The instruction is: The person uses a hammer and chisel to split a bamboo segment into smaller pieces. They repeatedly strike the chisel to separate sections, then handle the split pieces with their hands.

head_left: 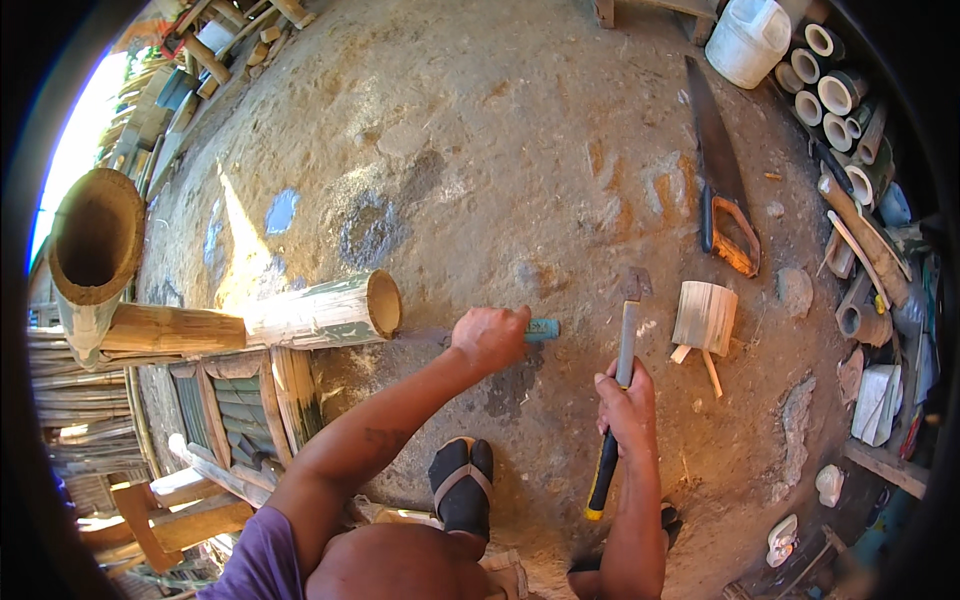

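My left hand (488, 338) is closed around a tool whose teal handle (544, 329) sticks out to the right; its other end is hard to make out. Left of that hand, a thick bamboo section (318, 313) lies on its side, its cut end towards the hand. In my right hand (628, 408) is a hammer (627, 342), gripped by the middle of its shaft, with its head pointing away from me and its black and yellow grip towards me. A short cut bamboo piece (705, 317) stands on the ground to the right of the hammer head.
A handsaw (722, 160) with an orange handle lies at the far right. Beyond it are a white plastic jug (748, 42) and several bamboo tubes (838, 92). A wide bamboo tube (96, 240) rises at the left. My foot (462, 485) rests on the dirt floor.
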Demonstrator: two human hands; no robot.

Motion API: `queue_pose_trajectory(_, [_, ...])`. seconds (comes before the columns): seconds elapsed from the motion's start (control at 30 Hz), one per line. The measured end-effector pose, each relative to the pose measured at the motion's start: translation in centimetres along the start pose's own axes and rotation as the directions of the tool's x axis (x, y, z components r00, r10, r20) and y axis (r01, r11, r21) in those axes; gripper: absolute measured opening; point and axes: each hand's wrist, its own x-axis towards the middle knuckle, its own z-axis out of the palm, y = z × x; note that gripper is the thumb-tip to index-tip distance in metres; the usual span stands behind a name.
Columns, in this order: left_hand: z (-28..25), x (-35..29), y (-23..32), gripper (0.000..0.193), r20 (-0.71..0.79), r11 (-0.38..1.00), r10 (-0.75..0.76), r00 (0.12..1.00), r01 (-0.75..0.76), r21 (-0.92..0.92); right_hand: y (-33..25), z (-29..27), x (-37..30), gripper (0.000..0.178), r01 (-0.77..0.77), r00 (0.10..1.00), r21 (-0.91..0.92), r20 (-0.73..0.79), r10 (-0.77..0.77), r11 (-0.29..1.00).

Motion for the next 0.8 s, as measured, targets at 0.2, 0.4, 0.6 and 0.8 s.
queue_pose_trajectory(0.2, [0.6, 0.0, -0.7, 0.029, -0.073, 1.000, 0.027, 0.997, -0.027, 0.002, -0.5, -0.8, 0.0, 0.015, 0.012, 1.000, 0.001, -0.005, -0.012, 1.000])
queue_pose_trajectory(0.4, [0.0, 0.1, -0.7, 0.027, -0.061, 1.000, -0.005, 0.998, 0.006, 0.012, 0.0, -0.7, 0.2, 0.014, -0.001, 0.997, 0.080, -0.075, 0.007, 0.997])
queue_pose_trajectory(0.6, [-0.1, 0.2, -0.8, 0.029, -0.117, 1.000, -0.015, 0.993, 0.016, 0.013, 4.1, 1.9, 0.3, 0.016, 0.237, 0.959, -0.467, 0.252, -0.128, 0.852])
queue_pose_trajectory(0.8, [0.1, 0.0, -1.2, 0.030, -0.122, 1.000, 0.003, 0.993, -0.001, 0.016, 3.4, 1.6, 0.9, 0.017, 0.019, 0.990, 0.372, -0.139, 0.036, 0.928])
